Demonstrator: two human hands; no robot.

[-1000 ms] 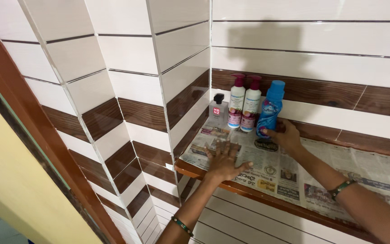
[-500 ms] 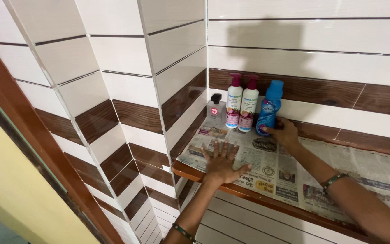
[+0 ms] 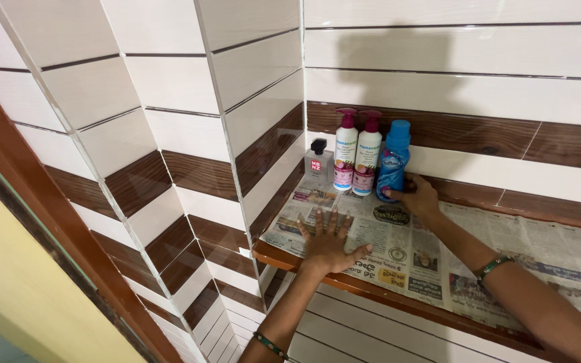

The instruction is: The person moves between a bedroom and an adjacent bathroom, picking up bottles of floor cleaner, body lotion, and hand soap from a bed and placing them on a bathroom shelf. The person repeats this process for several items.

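My left hand (image 3: 327, 242) lies flat, fingers spread, on the newspaper (image 3: 378, 238) that lines a wooden shelf (image 3: 371, 290). My right hand (image 3: 417, 197) touches the base of a blue bottle (image 3: 393, 161) standing at the back of the shelf against the tiled wall. Left of it stand two white pump bottles with maroon tops (image 3: 356, 151), close together. A small clear bottle with a black cap (image 3: 319, 163) sits in the corner. Both wrists wear green bangles.
Brown and white striped tiles (image 3: 189, 107) cover the walls around the alcove. The newspaper runs on to the right along the shelf (image 3: 559, 259). A brown door frame (image 3: 42, 222) and a yellow surface (image 3: 15, 302) stand at the left.
The view has shifted slightly. My left hand stays flat on the newspaper and my right hand stays at the blue bottle's base.
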